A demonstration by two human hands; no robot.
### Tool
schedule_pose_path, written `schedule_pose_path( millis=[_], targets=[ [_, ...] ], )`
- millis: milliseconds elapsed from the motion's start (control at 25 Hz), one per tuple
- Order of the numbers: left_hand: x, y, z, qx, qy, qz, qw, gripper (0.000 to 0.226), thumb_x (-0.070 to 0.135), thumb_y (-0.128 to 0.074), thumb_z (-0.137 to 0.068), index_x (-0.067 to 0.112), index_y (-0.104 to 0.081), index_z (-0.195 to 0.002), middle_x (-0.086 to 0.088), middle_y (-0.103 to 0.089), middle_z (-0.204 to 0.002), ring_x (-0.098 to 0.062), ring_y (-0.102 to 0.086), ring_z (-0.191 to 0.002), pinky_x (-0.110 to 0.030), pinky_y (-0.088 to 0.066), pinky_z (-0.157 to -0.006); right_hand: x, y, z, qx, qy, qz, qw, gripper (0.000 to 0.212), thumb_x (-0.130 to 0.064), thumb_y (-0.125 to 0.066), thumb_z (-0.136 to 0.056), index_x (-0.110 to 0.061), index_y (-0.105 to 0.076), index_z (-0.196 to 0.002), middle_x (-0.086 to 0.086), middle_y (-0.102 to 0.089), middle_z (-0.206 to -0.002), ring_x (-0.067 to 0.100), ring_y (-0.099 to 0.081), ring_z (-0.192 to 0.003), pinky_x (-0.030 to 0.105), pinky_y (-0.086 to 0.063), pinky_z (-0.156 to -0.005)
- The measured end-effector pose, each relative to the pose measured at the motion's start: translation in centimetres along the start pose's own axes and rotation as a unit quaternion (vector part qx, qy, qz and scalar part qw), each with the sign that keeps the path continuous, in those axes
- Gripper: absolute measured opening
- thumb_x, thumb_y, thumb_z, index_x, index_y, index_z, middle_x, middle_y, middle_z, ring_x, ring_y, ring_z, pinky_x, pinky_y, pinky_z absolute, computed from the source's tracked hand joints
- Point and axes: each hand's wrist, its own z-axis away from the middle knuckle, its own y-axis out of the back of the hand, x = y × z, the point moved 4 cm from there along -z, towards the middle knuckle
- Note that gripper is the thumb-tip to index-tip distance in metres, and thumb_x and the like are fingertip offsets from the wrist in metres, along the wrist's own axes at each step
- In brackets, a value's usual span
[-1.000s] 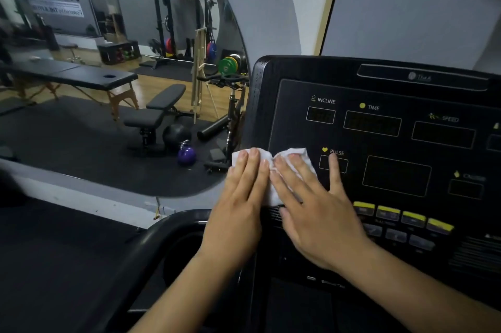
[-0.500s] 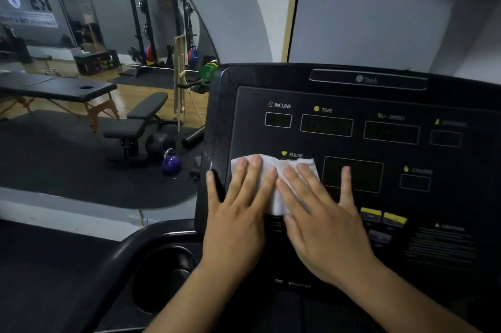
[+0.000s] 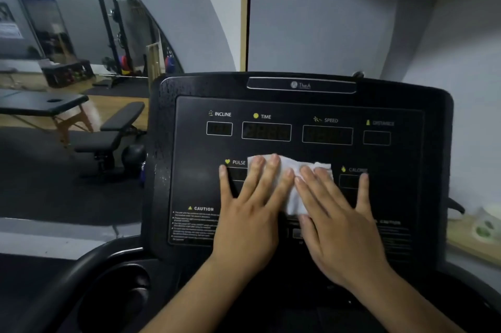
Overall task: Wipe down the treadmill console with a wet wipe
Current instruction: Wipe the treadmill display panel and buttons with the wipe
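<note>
Grey gym walls and a large mirror (image 3: 81,34) fill the background, the mirror on your left reflecting a black squat rack (image 3: 113,31), a padded massage table (image 3: 46,103) and a weight bench (image 3: 113,129) on dark floor mats. Directly ahead of you stands the treadmill console (image 3: 298,142), a broad black panel tilted back, its face toward you and its long axis running left to right. Labels for incline, time, speed and distance sit above a row of unlit display windows. The wet wipe (image 3: 295,178), white and crumpled, lies flat against the middle of the panel, just right of the pulse label, stretched mostly left to right. Your left hand (image 3: 249,213) presses its left part, fingers extended and slightly spread, thumb out to the side on bare panel. Your right hand (image 3: 339,224) presses its right part the same way, fingers flat and fanned, not curled around anything. Both hands cover the lower displays and buttons. Small droplets speckle the console's left border. A white mug (image 3: 488,224) sits on a wooden ledge at far right.
</note>
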Motion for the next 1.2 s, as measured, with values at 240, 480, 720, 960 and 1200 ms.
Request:
schedule_pose_path(
  millis=[240,480,720,960,1200],
  targets=[
    [3.2,1.0,-8.4,0.023,-0.005,-0.014,1.000,0.061,0.039,-0.027,-0.098,0.021,-0.021,-0.156,-0.010,-0.012,-0.164,-0.030,-0.008,-0.151,-0.070,0.009,-0.112,6.0,2.8,-3.8,0.025,-0.086,0.025,0.996,0.057,-0.037,-0.023,-0.099,-0.015,-0.025,-0.152,0.001,-0.018,-0.161,0.015,-0.006,-0.149,0.069,-0.003,-0.112],
    [8.5,-1.0,-3.8,-0.002,-0.057,-0.002,0.998,0.058,0.040,-0.032,-0.101,0.015,-0.030,-0.153,-0.017,-0.017,-0.162,-0.039,-0.013,-0.149,-0.071,-0.004,-0.113,7.8,1.3,3.2,0.008,-0.086,0.012,0.996,0.055,-0.037,-0.026,-0.098,-0.015,-0.036,-0.148,0.001,-0.026,-0.158,0.014,-0.016,-0.148,0.070,-0.009,-0.111],
    [12.5,-0.5,-10.3,0.006,-0.051,0.012,0.999,0.060,0.041,-0.023,-0.104,0.013,-0.014,-0.157,-0.017,-0.005,-0.164,-0.040,0.001,-0.150,-0.068,0.005,-0.113,13.7,3.0,1.0,0.050,-0.145,0.011,0.988,0.056,-0.033,-0.023,-0.099,-0.015,-0.028,-0.151,0.002,-0.019,-0.161,0.015,-0.008,-0.149,0.064,0.001,-0.115],
    [15.6,-1.9,-6.2,-0.024,-0.131,-0.013,0.991,0.066,0.049,-0.031,-0.101,0.013,-0.022,-0.155,-0.018,-0.013,-0.163,-0.040,-0.005,-0.150,-0.068,0.003,-0.115,14.6,1.4,6.8,0.039,-0.132,-0.012,0.990,0.056,-0.033,-0.031,-0.097,-0.011,-0.036,-0.148,0.006,-0.025,-0.159,0.018,-0.016,-0.148,0.061,-0.009,-0.116],
    [16.6,-1.5,-9.8,-0.024,-0.119,-0.001,0.993,0.066,0.047,-0.023,-0.103,0.011,-0.013,-0.156,-0.016,-0.008,-0.164,-0.038,-0.001,-0.150,-0.067,0.004,-0.114,16.8,2.2,4.3,0.074,-0.150,-0.096,0.981,0.056,-0.026,-0.033,-0.098,-0.008,-0.027,-0.151,0.007,-0.019,-0.160,0.017,-0.012,-0.149,0.052,-0.018,-0.118]
  ],
)
